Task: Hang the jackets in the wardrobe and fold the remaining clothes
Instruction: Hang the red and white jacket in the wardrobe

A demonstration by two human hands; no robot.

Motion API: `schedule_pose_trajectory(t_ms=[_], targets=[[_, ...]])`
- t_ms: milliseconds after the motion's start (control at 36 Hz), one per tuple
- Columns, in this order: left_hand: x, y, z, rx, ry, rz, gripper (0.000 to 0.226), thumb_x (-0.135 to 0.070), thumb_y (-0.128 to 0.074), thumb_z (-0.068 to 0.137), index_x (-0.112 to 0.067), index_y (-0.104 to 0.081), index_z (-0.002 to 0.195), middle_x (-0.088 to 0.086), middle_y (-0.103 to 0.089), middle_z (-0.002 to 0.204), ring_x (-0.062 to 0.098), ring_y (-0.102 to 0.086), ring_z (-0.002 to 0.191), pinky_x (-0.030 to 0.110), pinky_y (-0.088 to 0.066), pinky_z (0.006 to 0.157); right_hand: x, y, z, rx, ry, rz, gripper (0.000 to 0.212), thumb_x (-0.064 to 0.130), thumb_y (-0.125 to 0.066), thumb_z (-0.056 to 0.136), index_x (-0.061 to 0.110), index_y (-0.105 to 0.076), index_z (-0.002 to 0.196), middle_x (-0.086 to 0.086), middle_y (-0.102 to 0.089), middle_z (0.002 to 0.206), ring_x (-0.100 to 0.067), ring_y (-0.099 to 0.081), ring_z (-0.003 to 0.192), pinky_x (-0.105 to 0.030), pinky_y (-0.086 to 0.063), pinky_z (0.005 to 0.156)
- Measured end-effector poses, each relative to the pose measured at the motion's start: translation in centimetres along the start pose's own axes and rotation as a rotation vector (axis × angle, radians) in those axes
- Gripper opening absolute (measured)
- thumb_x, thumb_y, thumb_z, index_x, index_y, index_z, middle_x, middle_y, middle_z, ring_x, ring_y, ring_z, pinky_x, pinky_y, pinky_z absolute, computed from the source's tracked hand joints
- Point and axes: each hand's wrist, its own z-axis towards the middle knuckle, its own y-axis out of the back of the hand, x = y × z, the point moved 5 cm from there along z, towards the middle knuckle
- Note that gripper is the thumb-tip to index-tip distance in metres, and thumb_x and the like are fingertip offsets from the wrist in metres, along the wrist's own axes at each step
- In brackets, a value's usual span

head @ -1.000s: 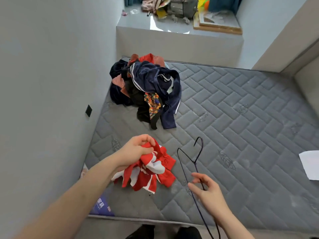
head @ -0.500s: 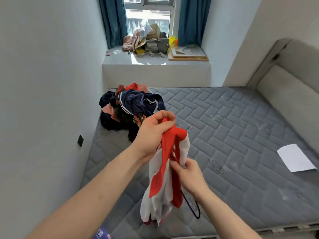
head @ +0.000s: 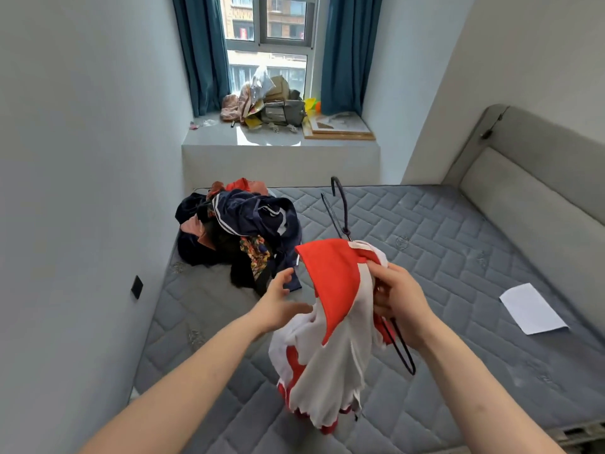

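Up above the mattress (head: pixel 425 257), the right hand (head: pixel 401 303) grips a red and white jacket (head: pixel 330 322) together with a dark wire hanger (head: pixel 340 208); its fingers (head: pixel 381 273) curl into the cloth near the collar. The hanger's hook rises above the jacket, and one lower corner pokes out below the wrist. The left hand (head: pixel 278 299) is just beside the jacket's left edge with fingers loosely spread, holding nothing; whether it touches the cloth I cannot tell. The jacket hangs in the air, its hem over the near part of the mattress.

Behind the hands, a pile of clothes (head: pixel 239 231) lies against the left wall, partly hidden by the jacket's shoulder. A white sheet of paper (head: pixel 532 309) lies on the mattress to the right, near the headboard (head: pixel 537 204). Beyond, a window ledge (head: pixel 278 140) carries bags, boxes and a wooden frame between blue curtains (head: pixel 203 50).
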Motion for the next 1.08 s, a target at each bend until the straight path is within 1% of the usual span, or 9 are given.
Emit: schedule_pose_trajectory(t_ms=[56, 139, 250, 472, 667, 750, 889, 944, 1083], targets=[[0.3, -0.5, 0.9, 0.035, 0.01, -0.063, 0.107, -0.009, -0.088, 0.062, -0.014, -0.032, 0.153, 0.012, -0.043, 0.152, 0.031, -0.044, 0.14, 0.052, -0.04, 0.114, 0.5, 0.2, -0.3, 0.016, -0.005, 0.023, 0.048, 0.017, -0.058, 0.094, 0.028, -0.046, 0.049, 0.008, -0.022, 0.056, -0.005, -0.016, 0.042, -0.018, -0.015, 0.036], [1.5, -1.2, 1.6, 0.186, 0.13, 0.017, 0.118, -0.021, -0.089, 0.055, -0.019, -0.028, 0.156, 0.007, -0.046, 0.152, 0.019, -0.044, 0.139, 0.042, -0.035, 0.119, 0.8, 0.7, -0.8, 0.011, -0.001, 0.095, 0.049, 0.012, -0.055, 0.091, 0.028, -0.039, 0.047, 0.009, -0.024, 0.051, -0.005, -0.015, 0.04, -0.019, -0.013, 0.036], [4.1, -2.0, 1.4, 0.344, 0.256, 0.212, 0.114, -0.027, -0.091, 0.071, -0.026, -0.021, 0.16, -0.001, -0.063, 0.131, 0.014, -0.059, 0.123, 0.037, -0.04, 0.114, 0.8, 0.9, -1.4, 0.003, -0.027, 0.164, 0.049, 0.009, -0.053, 0.089, 0.026, -0.039, 0.045, 0.009, -0.025, 0.047, -0.005, -0.016, 0.037, -0.019, -0.013, 0.035], [1.9, -3.0, 2.3, 0.202, -0.004, 0.379, 0.102, -0.034, -0.09, 0.073, -0.028, -0.03, 0.154, -0.014, -0.028, 0.146, 0.01, -0.029, 0.141, 0.029, -0.028, 0.114, 0.5, 1.5, -2.2, -0.004, -0.08, 0.136, 0.043, 0.01, -0.058, 0.078, 0.025, -0.037, 0.044, 0.008, -0.025, 0.047, -0.005, -0.016, 0.036, -0.018, -0.016, 0.033], [0.3, -2.0, 2.5, 0.206, -0.122, 0.277, 0.021, -0.011, -0.067, 0.096, -0.025, -0.072, 0.11, -0.015, -0.071, 0.105, -0.004, -0.062, 0.098, 0.013, -0.047, 0.091, 0.4, 3.0, -2.3, 0.024, -0.039, 0.078, 0.037, 0.015, -0.058, 0.076, 0.028, -0.042, 0.044, 0.01, -0.028, 0.048, -0.004, -0.021, 0.037, -0.016, -0.019, 0.034], [-0.8, 1.4, 2.2, 0.014, -0.138, 0.071, 0.038, 0.002, -0.053, 0.099, -0.03, -0.071, 0.105, -0.033, -0.07, 0.087, -0.021, -0.058, 0.088, 0.005, -0.042, 0.084, -0.1, 5.2, -2.1, -0.077, -0.009, -0.064, 0.036, 0.017, -0.053, 0.087, 0.026, -0.055, 0.053, 0.005, -0.046, 0.056, -0.009, -0.04, 0.049, -0.02, -0.032, 0.044], [-5.0, 6.1, 0.9, -0.19, -0.216, 0.119, 0.011, -0.003, -0.063, 0.086, 0.003, -0.071, 0.09, 0.003, -0.065, 0.08, 0.014, -0.055, 0.081, 0.03, -0.046, 0.081, -1.6, 7.9, -1.2, -0.235, -0.036, -0.259, 0.018, 0.038, -0.061, 0.069, 0.023, -0.057, 0.079, -0.008, -0.039, 0.076, -0.021, -0.034, 0.068, -0.032, -0.025, 0.056], [-7.6, 7.1, 0.2, -0.223, -0.285, 0.165, 0.022, -0.017, -0.062, 0.077, 0.004, -0.064, 0.08, 0.003, -0.056, 0.072, 0.014, -0.05, 0.07, 0.034, -0.041, 0.07, -2.4, 8.4, -0.8, -0.271, -0.047, -0.291, 0.023, 0.041, -0.061, 0.062, 0.024, -0.053, 0.075, -0.003, -0.032, 0.066, -0.015, -0.028, 0.056, -0.03, -0.02, 0.051], [-12.7, 8.0, -1.4, -0.243, -0.416, 0.362, 0.026, -0.009, -0.065, 0.085, -0.015, -0.047, 0.066, -0.01, -0.051, 0.056, 0.008, -0.046, 0.054, 0.03, -0.039, 0.059, -4.0, 8.4, -0.1, -0.301, -0.068, -0.347, 0.031, 0.038, -0.06, 0.079, 0.025, -0.046, 0.054, 0.009, -0.032, 0.052, -0.01, -0.026, 0.045, -0.024, -0.022, 0.048]])
